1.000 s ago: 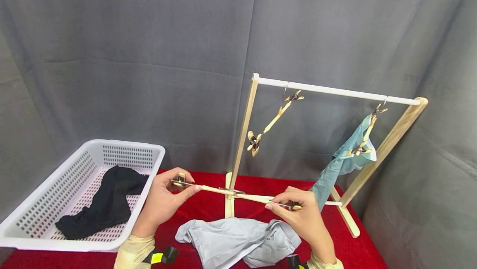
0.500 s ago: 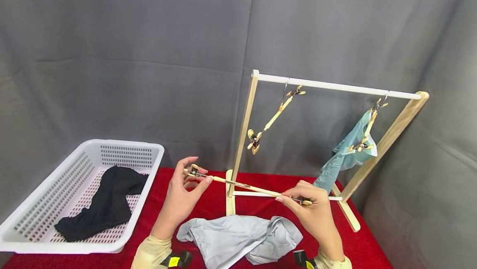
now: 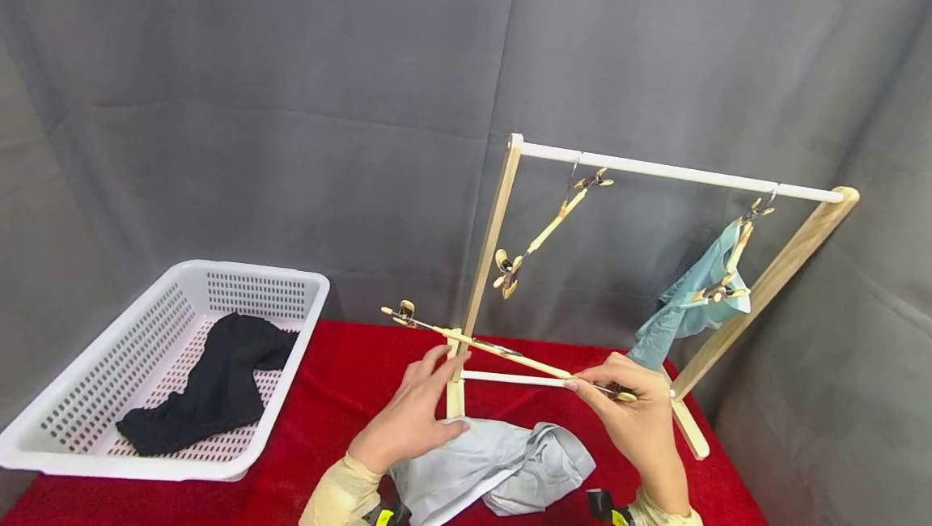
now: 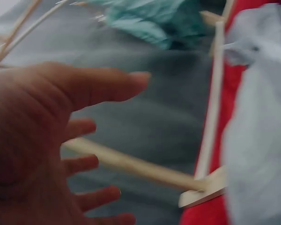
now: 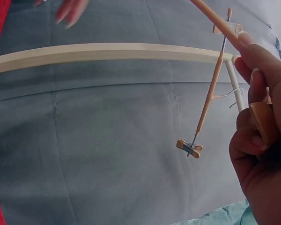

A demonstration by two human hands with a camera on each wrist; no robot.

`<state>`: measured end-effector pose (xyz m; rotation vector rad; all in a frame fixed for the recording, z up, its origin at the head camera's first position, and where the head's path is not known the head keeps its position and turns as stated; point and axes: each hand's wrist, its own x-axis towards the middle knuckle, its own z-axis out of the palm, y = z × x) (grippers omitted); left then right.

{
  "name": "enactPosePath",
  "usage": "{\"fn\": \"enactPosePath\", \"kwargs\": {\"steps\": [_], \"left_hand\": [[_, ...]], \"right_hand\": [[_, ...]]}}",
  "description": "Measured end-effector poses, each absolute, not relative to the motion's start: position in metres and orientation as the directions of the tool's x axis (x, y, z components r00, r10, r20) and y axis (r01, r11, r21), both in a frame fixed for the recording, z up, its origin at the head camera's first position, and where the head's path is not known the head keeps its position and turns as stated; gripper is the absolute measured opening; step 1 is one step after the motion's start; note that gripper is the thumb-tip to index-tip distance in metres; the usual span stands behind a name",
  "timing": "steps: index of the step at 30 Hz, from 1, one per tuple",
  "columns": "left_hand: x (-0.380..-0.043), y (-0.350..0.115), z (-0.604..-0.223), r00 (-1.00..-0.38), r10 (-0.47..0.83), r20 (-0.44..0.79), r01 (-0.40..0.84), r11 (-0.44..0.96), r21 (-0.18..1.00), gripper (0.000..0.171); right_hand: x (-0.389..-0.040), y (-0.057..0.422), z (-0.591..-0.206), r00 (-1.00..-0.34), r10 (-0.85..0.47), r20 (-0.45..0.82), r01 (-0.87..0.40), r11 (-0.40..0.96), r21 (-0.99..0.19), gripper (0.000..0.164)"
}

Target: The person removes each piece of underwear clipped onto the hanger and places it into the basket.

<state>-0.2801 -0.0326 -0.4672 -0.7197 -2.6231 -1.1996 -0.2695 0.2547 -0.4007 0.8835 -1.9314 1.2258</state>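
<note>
The left hand reached forward and low, palm down, fingers straight and slightly spread, gripping nothing; in the left wrist view its fingers fanned out loosely. The right hand was raised a little higher, its thumb and forefinger pinched together and the other fingers curled. Both forearms came in from below, with pale sleeves at the wrists

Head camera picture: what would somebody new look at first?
Probably the wooden clip hanger held out over the red table: the right hand pinches one end, while the left hand spreads open just under it, above a crumpled grey garment. Behind stands a wooden rack with a teal cloth clipped up at its right end. At the left sits a white basket holding a black garment.
</note>
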Motion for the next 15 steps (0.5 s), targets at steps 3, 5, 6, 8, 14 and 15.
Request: {"fn": "enactPosePath", "kwargs": {"steps": [3,5,6,8,14,15], "left_hand": [[-0.277,-0.017,-0.481,-0.828,0.491,0.269,0.545,0.596,0.59,0.092],[-0.274,-0.008,-0.489,-0.809,0.549,0.211,0.561,0.615,0.554,0.095],[-0.272,-0.004,-0.492,-0.804,0.566,0.183,0.563,0.623,0.543,0.096],[-0.27,0.0,-0.497,-0.799,0.586,0.136,0.562,0.645,0.518,0.098],[-0.266,0.004,-0.509,-0.813,0.574,0.099,0.563,0.731,0.385,0.088],[-0.265,0.004,-0.511,-0.818,0.567,0.093,0.56,0.75,0.352,0.086]], "right_hand": [[-0.269,0.256,-0.4,-0.53,-0.186,0.827,-0.828,0.326,-0.457,0.039],[-0.269,0.257,-0.399,-0.537,-0.189,0.822,-0.823,0.331,-0.461,0.039],[-0.269,0.258,-0.4,-0.545,-0.189,0.817,-0.818,0.336,-0.468,0.039],[-0.27,0.259,-0.401,-0.561,-0.192,0.806,-0.807,0.344,-0.48,0.039],[-0.271,0.257,-0.403,-0.555,-0.184,0.811,-0.81,0.341,-0.477,0.037],[-0.271,0.257,-0.404,-0.555,-0.179,0.813,-0.809,0.343,-0.477,0.037]]}}
